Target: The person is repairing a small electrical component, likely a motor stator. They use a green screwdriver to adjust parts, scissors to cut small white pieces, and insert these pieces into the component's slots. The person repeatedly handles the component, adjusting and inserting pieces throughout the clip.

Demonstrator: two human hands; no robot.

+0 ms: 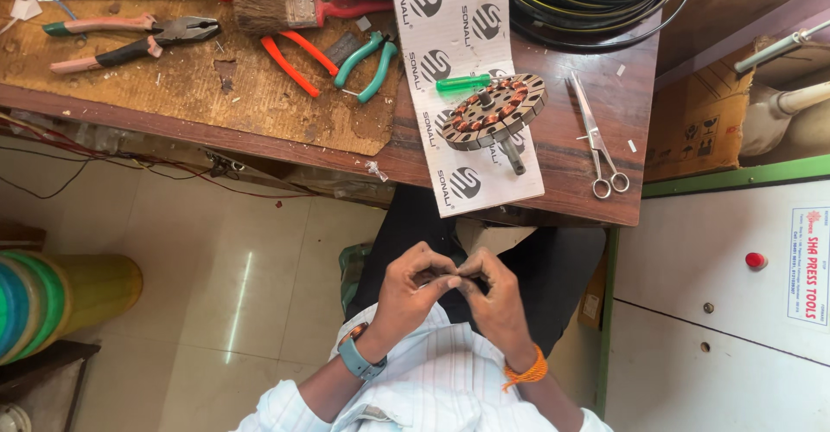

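Both hands meet over the lap below the desk (588,192): left hand (413,287) and right hand (493,298) pinch something tiny between fingertips, item unclear. Stator (493,112) sits on white card (467,86), scissors (596,138) beside.

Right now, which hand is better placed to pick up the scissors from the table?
Probably the right hand. The scissors lie near the right edge of the table, on that hand's side; the left hand would have to cross over. Both hands meet fingertip to fingertip above the lap.
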